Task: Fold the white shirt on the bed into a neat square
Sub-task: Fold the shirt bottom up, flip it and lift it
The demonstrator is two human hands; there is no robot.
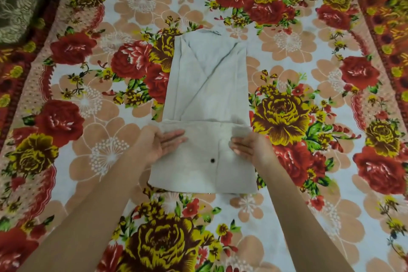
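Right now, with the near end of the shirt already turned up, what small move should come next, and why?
Probably carry that flap further up. The shirt is a long strip, its near end doubled once, and the left hand and right hand sit at the flap's two side edges. It is not yet square.

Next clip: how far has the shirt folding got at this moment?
Done: the white shirt lies as a narrow strip on the floral bedsheet, sides folded inward. In hand: the bottom part is turned up over the strip, a dark button showing, with the left hand and right hand on its upper edge. Left: the strip beyond that flap is still long, so at least one more fold to reach a square.
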